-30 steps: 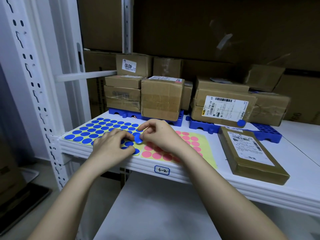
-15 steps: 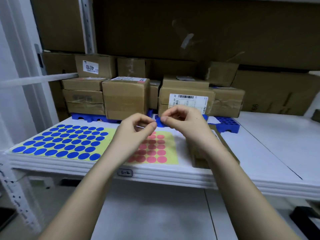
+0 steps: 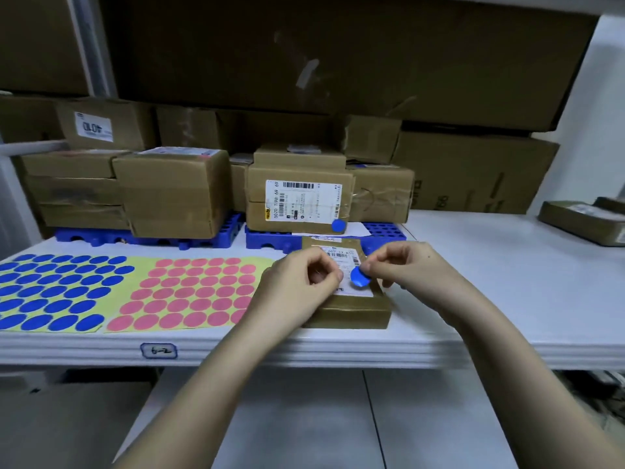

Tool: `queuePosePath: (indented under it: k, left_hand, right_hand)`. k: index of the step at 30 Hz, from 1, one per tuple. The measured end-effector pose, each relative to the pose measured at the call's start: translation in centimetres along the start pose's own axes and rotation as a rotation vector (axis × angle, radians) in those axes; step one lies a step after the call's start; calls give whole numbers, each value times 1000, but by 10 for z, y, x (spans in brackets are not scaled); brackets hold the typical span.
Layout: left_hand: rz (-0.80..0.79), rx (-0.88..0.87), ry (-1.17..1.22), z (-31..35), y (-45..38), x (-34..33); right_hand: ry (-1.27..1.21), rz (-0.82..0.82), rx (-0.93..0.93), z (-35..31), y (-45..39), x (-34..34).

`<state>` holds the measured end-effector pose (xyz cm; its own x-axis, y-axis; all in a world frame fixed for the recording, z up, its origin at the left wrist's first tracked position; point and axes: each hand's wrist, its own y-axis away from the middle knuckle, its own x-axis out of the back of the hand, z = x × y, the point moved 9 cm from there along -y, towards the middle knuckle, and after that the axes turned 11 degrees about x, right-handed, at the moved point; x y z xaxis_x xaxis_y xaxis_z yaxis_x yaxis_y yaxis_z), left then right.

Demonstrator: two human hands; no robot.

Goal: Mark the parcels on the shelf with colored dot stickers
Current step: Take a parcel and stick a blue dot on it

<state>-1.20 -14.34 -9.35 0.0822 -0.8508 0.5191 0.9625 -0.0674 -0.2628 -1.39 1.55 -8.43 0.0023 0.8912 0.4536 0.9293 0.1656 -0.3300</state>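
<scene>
A flat brown parcel (image 3: 351, 308) with a white label lies near the shelf's front edge. My right hand (image 3: 406, 270) pinches a blue dot sticker (image 3: 360, 276) by its edge just above that label. My left hand (image 3: 301, 282) hovers over the parcel's left side with fingers curled, thumb against forefinger; I cannot tell if it holds anything. A sheet of blue dots (image 3: 54, 291) and a sheet of pink dots (image 3: 196, 292) lie to the left. A taped box (image 3: 299, 204) behind carries a blue dot (image 3: 338, 226) on its label.
Several cardboard boxes (image 3: 172, 194) stand on blue plastic pallets (image 3: 148, 236) at the back of the white shelf (image 3: 490, 265). Larger cartons fill the wall behind. Another flat parcel (image 3: 581, 221) lies at the far right. The shelf edge carries a tag (image 3: 159, 351) reading 6-2.
Both hands left the blue sticker sheet and moved right with a peeled blue dot. They have come down over the flat parcel's label. The view turned right.
</scene>
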Motion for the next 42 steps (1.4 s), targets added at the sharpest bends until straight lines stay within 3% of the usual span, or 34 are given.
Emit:
queuePosePath:
  k: [7, 15, 29, 37, 42]
  left_hand:
    - [84, -53, -199, 11, 3, -6]
    - [76, -62, -249, 6, 2, -13]
    - [62, -36, -237, 2, 2, -16]
    - [46, -62, -202, 3, 3, -16]
    - [23, -68, -141, 1, 2, -17]
  right_hand:
    - [-25, -86, -110, 19, 10, 3]
    - [7, -47, -120, 25, 12, -1]
    - [111, -47, -41, 30, 12, -1]
    - [1, -29, -62, 34, 11, -3]
    - [106, 27, -54, 39, 4, -9]
